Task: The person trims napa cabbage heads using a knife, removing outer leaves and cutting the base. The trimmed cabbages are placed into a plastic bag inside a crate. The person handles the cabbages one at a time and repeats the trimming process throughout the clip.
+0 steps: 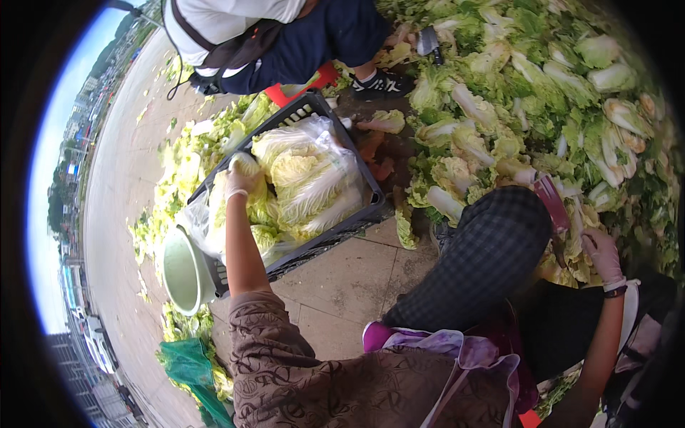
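My left hand (240, 181), in a thin pale glove, grips a napa cabbage (246, 161) at the left end of a black plastic crate (321, 242). Clear plastic film (348, 160) lines this crate, and pale trimmed napa cabbages (307, 184) lie inside. My right hand (602, 255), also gloved, is low at the right beside loose cabbage leaves (578, 262). Its fingers are bent at the leaves; whether they hold one is unclear. Just left of that hand rests a knife with a broad reddish blade (551, 203) and a dark handle, among the leaves.
Untrimmed cabbages (481, 112) pile up on the right, with a cleaver (428, 43) at their far edge. A co-worker (299, 48) sits beyond the crate by a red stool (316, 83). A pale green bucket (184, 270) adjoins the crate; green netting (190, 364) lies nearer.
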{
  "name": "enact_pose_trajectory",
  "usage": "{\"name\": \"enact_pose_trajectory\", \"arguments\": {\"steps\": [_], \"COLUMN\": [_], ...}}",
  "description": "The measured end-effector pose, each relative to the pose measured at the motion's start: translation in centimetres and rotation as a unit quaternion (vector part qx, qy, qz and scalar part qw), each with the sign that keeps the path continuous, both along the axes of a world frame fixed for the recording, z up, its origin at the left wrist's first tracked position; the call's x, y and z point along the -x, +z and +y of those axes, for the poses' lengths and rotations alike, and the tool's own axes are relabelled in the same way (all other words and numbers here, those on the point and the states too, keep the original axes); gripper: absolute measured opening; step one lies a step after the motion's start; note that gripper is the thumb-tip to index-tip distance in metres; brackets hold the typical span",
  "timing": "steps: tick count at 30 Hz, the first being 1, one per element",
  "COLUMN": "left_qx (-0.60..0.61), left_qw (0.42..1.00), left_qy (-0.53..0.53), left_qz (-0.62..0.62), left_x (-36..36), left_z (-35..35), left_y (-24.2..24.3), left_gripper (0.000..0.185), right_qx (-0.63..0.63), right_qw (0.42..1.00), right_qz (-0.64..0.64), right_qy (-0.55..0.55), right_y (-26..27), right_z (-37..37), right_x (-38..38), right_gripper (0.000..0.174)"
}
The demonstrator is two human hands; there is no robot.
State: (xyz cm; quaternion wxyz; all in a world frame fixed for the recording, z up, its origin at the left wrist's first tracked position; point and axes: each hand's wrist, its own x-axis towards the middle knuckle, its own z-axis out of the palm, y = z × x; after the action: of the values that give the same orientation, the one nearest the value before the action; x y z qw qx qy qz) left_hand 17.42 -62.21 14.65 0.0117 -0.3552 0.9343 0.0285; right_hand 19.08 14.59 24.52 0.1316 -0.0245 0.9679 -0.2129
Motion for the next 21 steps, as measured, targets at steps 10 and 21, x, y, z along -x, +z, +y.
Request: {"name": "enact_pose_trajectory", "arguments": {"steps": [10, 21], "left_qx": [0.17, 0.032], "left_qw": [0.946, 0.96], "left_qy": [-0.115, -0.227], "left_qz": [-0.252, 0.161], "left_x": [1.8, 2.9], "left_z": [-2.2, 7.1], "left_y": [-3.1, 0.2], "left_gripper": [0.075, 0.058], "right_qx": [-0.229, -0.087], "right_qw": [0.97, 0.987], "right_qz": [-0.071, -0.071], "right_qy": [-0.033, -0.117], "right_y": [-0.7, -20.7], "right_z": [12.6, 13.5], "right_x": [-3.9, -2.8], "right_gripper": [0.019, 0.034]}}
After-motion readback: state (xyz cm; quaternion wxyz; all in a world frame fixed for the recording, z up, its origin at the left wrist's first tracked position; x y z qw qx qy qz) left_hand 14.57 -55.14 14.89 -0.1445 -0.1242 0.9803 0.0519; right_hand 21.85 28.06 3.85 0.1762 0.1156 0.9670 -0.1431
